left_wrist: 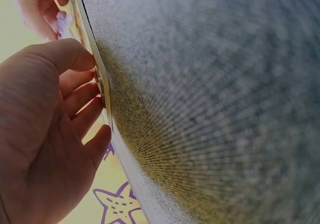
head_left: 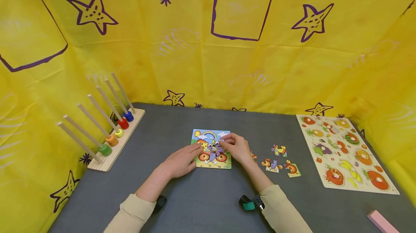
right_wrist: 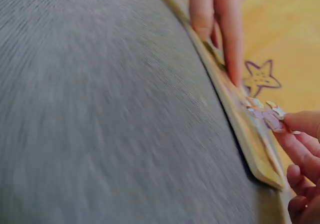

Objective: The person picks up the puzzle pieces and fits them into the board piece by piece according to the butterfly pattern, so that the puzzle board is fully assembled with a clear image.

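A square picture puzzle board (head_left: 212, 165) with a rainbow and a cartoon on wheels lies on the dark table. My left hand (head_left: 183, 161) rests at its left side, fingertips on the picture. In the left wrist view the thumb of the left hand (left_wrist: 50, 114) lies along the board's edge (left_wrist: 104, 79). Over the upper right part of the board, my right hand (head_left: 236, 148) pinches a puzzle piece (right_wrist: 270, 118) with purple colouring between thumb and fingers. The piece is tilted, close over the picture.
Several loose puzzle pieces (head_left: 292, 168) lie right of the board, some partly hidden by the right forearm. A wooden peg stand (head_left: 125, 135) with coloured rings stands at left. At right lie a fruit picture board (head_left: 349, 186) and a pink block (head_left: 382, 221). Yellow cloth (head_left: 201, 70) surrounds the table.
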A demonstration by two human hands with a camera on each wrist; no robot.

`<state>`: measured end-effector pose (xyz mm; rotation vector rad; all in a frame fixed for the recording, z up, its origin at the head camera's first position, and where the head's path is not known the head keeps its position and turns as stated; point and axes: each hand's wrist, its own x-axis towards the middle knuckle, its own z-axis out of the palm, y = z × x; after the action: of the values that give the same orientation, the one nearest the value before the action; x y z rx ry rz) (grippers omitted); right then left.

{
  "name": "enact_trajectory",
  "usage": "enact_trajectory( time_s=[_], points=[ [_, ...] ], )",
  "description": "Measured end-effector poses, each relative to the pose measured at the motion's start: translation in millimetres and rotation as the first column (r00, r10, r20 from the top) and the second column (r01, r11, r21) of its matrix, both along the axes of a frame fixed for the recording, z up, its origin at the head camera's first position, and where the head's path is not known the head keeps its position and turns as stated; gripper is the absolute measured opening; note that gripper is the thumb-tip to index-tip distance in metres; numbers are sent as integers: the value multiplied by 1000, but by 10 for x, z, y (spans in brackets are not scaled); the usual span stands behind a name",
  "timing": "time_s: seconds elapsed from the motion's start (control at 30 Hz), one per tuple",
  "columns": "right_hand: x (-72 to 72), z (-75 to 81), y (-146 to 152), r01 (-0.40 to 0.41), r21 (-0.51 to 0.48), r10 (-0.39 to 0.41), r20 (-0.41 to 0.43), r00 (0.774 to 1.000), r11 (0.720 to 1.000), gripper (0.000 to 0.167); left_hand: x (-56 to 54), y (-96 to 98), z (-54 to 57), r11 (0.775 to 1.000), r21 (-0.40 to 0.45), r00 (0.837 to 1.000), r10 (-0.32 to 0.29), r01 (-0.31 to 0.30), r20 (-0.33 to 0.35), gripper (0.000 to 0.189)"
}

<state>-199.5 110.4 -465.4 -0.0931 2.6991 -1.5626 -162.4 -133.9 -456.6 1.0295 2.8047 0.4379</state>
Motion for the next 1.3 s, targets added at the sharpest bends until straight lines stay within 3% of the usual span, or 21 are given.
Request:
enact_trajectory(
  time_s=[0.2, 0.43, 0.7, 1.3],
  points=[
    [-25, -101, -193, -37, 82, 44, -83, 996, 996, 15, -5, 8, 3, 1000, 2, 1000, 9, -9, 18, 51],
    [-65, -171, -240, -42, 209, 83, -194, 977, 977, 12, 5, 3, 9, 1000, -18, 998, -26, 25, -58, 47],
    [-83, -178, -243, -53, 248, 99, -177, 979, 967, 11, 11, 5, 4, 999, -25, 993, -45, 43, -107, 45],
    [-92, -209, -259, -26, 278, 86, -208, 974, 960, 12, 19, 2, 13, 999, -36, 997, -29, 27, -75, 46]
  ],
)
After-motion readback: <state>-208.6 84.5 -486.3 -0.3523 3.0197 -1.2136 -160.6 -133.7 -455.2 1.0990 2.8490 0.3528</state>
